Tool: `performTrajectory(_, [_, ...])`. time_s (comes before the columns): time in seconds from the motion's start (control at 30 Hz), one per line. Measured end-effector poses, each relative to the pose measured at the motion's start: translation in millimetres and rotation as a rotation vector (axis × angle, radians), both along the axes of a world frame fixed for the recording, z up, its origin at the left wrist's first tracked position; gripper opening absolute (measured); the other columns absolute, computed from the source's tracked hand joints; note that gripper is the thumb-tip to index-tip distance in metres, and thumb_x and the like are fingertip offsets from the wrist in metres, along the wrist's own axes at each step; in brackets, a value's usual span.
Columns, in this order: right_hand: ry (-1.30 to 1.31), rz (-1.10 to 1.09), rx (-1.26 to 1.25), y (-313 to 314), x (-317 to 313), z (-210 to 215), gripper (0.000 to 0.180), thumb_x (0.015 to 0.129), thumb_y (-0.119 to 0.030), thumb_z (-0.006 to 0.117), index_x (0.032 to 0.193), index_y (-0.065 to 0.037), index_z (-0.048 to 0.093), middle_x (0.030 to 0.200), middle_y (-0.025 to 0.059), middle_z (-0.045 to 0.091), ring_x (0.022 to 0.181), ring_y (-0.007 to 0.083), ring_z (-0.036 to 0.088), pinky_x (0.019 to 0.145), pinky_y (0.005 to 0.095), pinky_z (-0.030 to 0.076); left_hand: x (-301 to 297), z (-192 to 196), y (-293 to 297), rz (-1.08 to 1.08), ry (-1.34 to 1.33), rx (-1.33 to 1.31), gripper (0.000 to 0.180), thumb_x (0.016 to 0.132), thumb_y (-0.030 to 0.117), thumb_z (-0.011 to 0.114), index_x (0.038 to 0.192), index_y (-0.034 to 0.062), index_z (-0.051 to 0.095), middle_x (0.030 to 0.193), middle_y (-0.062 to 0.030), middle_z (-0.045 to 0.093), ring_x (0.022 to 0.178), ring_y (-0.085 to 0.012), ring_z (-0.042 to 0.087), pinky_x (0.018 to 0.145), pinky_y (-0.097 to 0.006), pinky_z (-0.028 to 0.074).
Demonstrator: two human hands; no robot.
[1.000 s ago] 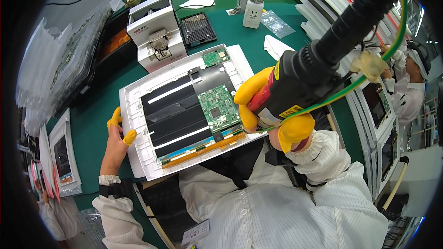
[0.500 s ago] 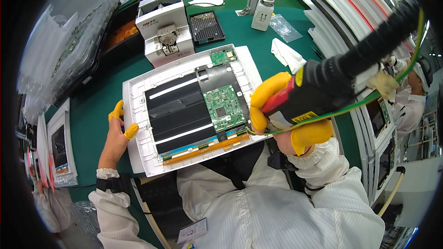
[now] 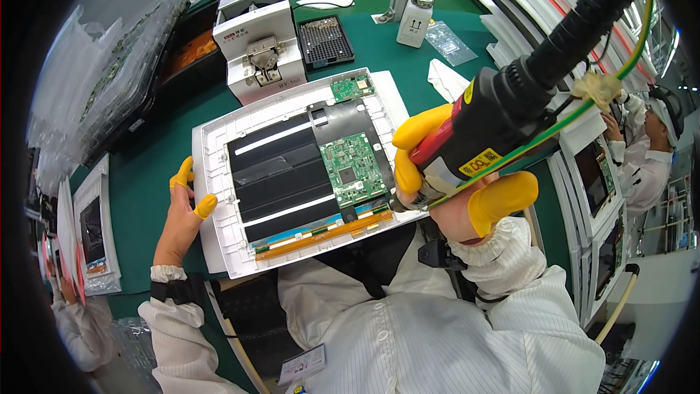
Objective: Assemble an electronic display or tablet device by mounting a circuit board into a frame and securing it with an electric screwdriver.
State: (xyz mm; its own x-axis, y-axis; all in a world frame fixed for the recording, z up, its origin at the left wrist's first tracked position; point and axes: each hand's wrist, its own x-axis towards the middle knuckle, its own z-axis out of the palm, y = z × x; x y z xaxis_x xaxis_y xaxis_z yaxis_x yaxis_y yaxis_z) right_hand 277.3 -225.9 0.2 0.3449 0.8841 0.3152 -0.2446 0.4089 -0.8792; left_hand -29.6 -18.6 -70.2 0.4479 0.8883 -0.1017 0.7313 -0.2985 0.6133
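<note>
A white display housing (image 3: 219,241) lies face down on the table in front of me, tilted slightly. It bears a black back panel (image 3: 281,168), a green circuit board (image 3: 355,171), a smaller board (image 3: 351,87) at its upper right corner and an orange strip (image 3: 321,236) along the near edge. My left hand (image 3: 182,215), with yellow finger cots, grips the housing's left edge, thumb on top. In my right hand (image 3: 456,208), also in yellow cots, is a black and red electric screwdriver (image 3: 474,138). Its tip is down by the circuit board's lower right corner.
Behind the housing stand a white screw feeder (image 3: 259,44), a black tray of small parts (image 3: 326,40) and a white dispenser bottle (image 3: 415,22). A white cloth (image 3: 446,82) lies nearby. Stacked panels (image 3: 594,175) line the right. Bagged boards (image 3: 109,80) fill the left. A person (image 3: 645,146) works far right.
My right hand has turned the screwdriver a little more upright, its rear end and cable shifting left and up. My left hand and the housing have barely moved.
</note>
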Motion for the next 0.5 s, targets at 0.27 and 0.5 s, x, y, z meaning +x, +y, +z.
performTrajectory(0.27, [-0.201, -0.027, -0.091, -11.8, 8.1, -2.5, 0.085, 0.066, -0.077, 0.049, 0.106, -0.002, 0.051, 0.086, 0.0126, 0.058, 0.068, 0.0218, 0.058, 0.061, 0.0339, 0.050, 1.4, 1.6, -3.3, 0.010, 0.006, -0.013, 0.084, 0.076, 0.049, 0.063, 0.139, 0.0092, 0.026, 0.088, -0.0031, 0.033, 0.078, -0.0165, 0.035, 0.075, -0.025, 0.035])
performTrajectory(0.5, [-0.100, -0.065, -0.216, -13.6, 0.2, 0.5, 0.078, 0.070, -0.073, 0.052, 0.099, 0.000, 0.051, 0.081, 0.0139, 0.058, 0.066, 0.0208, 0.058, 0.060, 0.0328, 0.050, 1.0, 4.7, -6.3, 0.042, 0.031, -0.022, 0.088, 0.074, 0.055, 0.063, 0.138, 0.0070, 0.026, 0.087, -0.0027, 0.033, 0.077, -0.0162, 0.035, 0.074, -0.025, 0.035])
